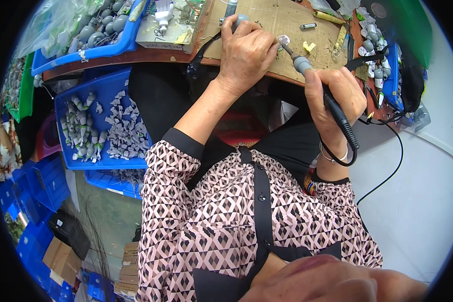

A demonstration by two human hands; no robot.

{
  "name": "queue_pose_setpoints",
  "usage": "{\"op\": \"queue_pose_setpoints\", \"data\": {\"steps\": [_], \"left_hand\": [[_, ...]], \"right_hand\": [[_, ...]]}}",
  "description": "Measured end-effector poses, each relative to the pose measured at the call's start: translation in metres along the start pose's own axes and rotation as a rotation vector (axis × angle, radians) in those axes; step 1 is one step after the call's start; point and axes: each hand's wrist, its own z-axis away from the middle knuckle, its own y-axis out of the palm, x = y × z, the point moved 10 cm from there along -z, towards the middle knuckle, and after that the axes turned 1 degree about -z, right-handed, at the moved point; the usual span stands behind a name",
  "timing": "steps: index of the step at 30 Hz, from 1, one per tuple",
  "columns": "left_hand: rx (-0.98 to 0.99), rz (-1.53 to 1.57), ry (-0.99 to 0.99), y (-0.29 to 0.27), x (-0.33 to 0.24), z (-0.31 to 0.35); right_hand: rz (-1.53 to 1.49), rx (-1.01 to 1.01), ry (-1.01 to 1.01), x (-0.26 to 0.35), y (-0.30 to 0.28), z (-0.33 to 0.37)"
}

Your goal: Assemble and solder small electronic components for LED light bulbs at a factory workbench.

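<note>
My left hand (246,54) is closed over the cardboard work surface (277,17), its fingers curled around a small grey round-headed part (242,19). Most of that part is hidden under the fingers. In my right hand (343,95) is a soldering iron (303,64), gripped by its black handle like a pen. The iron's tip points up and left, close to a small white piece (284,39) beside my left fingertips. Whether the tip touches it I cannot tell. A yellow scrap (309,47) and a small metal cylinder (308,26) lie nearby.
A blue tray (93,59) of grey bulb-shaped parts stands at upper left. Below it, another blue tray (103,163) holds parts and white pieces. More parts fill a blue bin (395,95) on the right. The iron's black cable (401,151) loops down the right side.
</note>
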Motion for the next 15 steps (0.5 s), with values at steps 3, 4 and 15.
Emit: {"op": "queue_pose_setpoints", "data": {"steps": [3,4,15], "left_hand": [[0.004,-0.001,-0.001,0.0003,0.0,0.0],[0.005,-0.001,-0.002,0.0003,0.0,-0.0001],[0.007,-0.007,0.003,0.0,-0.0001,-0.0007]], "right_hand": [[0.014,0.053,0.021,-0.0001,0.0013,0.0008],[0.014,0.053,0.021,0.0001,0.0013,0.0009],[0.011,0.01,0.025,0.0004,-0.0043,-0.0014]]}}
